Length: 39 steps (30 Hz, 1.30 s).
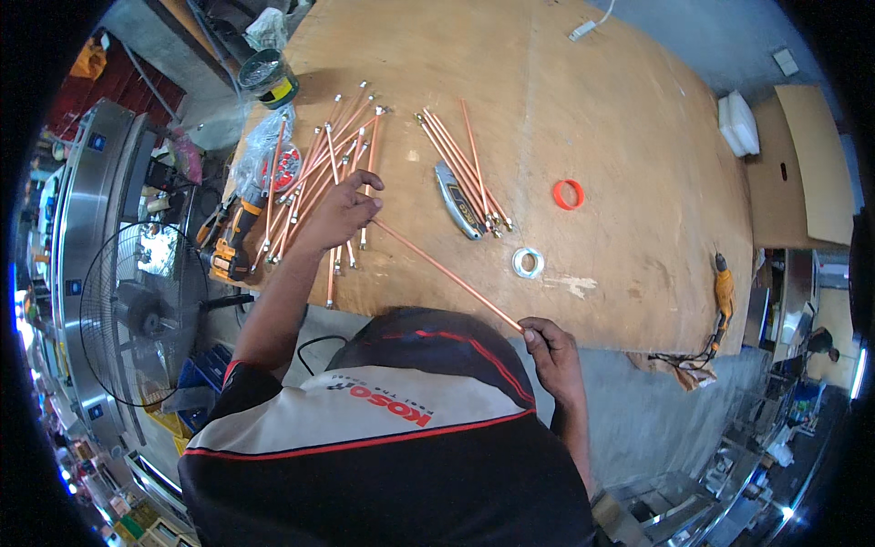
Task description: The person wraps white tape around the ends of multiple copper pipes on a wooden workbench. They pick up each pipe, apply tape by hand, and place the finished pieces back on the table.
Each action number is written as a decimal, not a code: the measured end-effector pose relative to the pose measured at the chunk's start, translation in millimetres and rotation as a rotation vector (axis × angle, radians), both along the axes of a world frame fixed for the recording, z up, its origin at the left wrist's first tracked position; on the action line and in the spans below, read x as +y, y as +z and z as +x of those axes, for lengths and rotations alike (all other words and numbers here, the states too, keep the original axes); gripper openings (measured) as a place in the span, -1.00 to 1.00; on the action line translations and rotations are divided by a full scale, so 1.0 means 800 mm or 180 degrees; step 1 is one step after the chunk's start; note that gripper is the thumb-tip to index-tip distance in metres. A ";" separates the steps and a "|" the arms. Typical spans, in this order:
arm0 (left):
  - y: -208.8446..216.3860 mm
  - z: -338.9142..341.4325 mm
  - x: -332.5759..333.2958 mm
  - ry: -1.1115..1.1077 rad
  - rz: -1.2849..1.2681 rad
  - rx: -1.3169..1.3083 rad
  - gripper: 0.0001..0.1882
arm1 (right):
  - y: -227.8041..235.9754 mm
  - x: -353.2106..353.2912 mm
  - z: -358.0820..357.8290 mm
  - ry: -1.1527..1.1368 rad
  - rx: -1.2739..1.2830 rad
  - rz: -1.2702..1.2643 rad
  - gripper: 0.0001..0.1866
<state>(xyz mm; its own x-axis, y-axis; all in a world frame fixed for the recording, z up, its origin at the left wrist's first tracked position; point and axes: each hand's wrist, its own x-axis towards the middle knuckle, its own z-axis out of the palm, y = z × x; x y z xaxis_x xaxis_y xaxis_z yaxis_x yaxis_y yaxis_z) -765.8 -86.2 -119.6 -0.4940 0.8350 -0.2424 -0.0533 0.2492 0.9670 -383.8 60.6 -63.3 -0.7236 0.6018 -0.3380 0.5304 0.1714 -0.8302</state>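
A long thin copper tube [447, 272] slants over the near edge of the table. My right hand [553, 358] pinches its lower end between thumb and fingers. At its upper end my left hand [344, 211] is closed round it, the index finger bent outward; the tip there is hidden by the hand. Beneath and beyond my left hand lies a loose pile of copper tubes [314, 178] with metal nuts on their ends. A smaller bunch of copper tubes [453, 150] lies to the right, with a grey utility knife [458, 202] against it.
On the wooden table [638, 182] lie an orange ring [568, 194], a silver ring-shaped roll [528, 263] and, far right, a yellow-orange power tool [724, 296]. An orange-black cordless tool [237, 239] and a dark tub [268, 78] are at left. A fan [141, 310] stands beside the table.
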 end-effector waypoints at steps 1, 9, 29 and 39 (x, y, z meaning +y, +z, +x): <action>-0.009 -0.001 0.003 0.0006 -0.0041 0.0010 -0.82 | -0.009 0.006 0.001 -0.0002 -0.0081 -0.0112 -0.76; -0.054 -0.019 0.004 0.0392 -0.1077 0.1613 -0.63 | -0.075 0.035 0.009 -0.0399 0.0068 -0.1617 -0.69; -0.077 0.049 0.182 -0.1817 0.0200 0.3448 -0.70 | -0.131 0.069 -0.072 -0.0043 -0.0797 0.1961 -0.58; -0.076 0.055 0.249 -0.2916 0.0123 0.3740 -0.75 | -0.180 0.071 -0.034 -0.0737 0.0354 0.1218 -0.64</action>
